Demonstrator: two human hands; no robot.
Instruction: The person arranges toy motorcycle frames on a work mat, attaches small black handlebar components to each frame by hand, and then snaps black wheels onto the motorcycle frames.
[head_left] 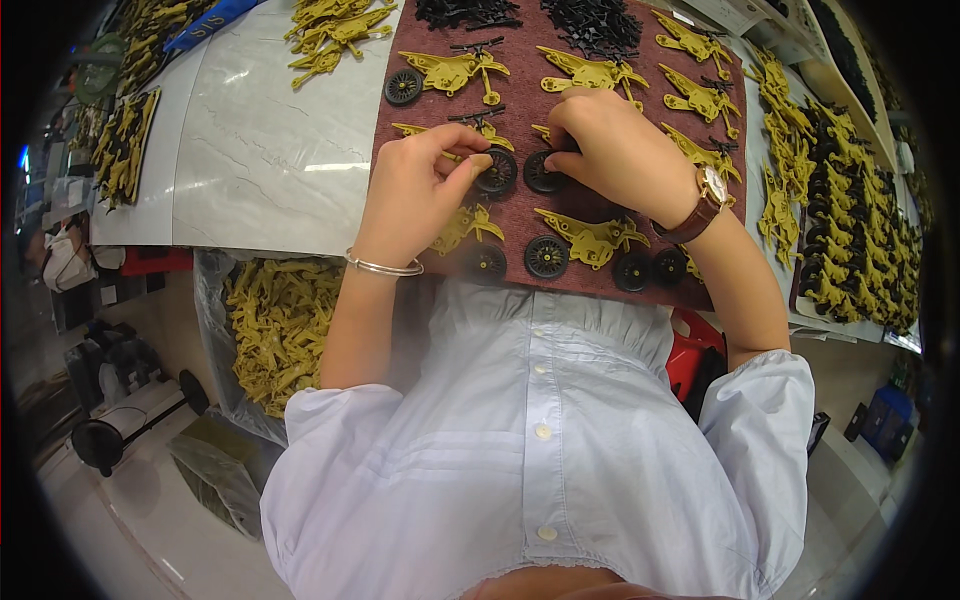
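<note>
My left hand [422, 185] has its thumb and fingers closed on a black spoked toy wheel [502, 178], at the middle of a dark red cloth [510, 225]. Right beside it, my right hand [615, 150] bends over a second black wheel [538, 178], its thumb and fingers closed at the wheel's edge. Flat yellow toy motorcycle bodies [590, 242] lie in rows on the cloth around both hands. Some have a wheel at one end, such as the wheel [546, 257] nearer me. My fingers and palms partly hide the bodies beneath them.
Black small parts [595, 25] are heaped at the cloth's far edge. Yellow parts pile [338, 35] on the grey tabletop [275, 120] to the left. A plastic-lined bin of yellow parts [275, 330] stands below. Assembled rows [860, 240] sit at right.
</note>
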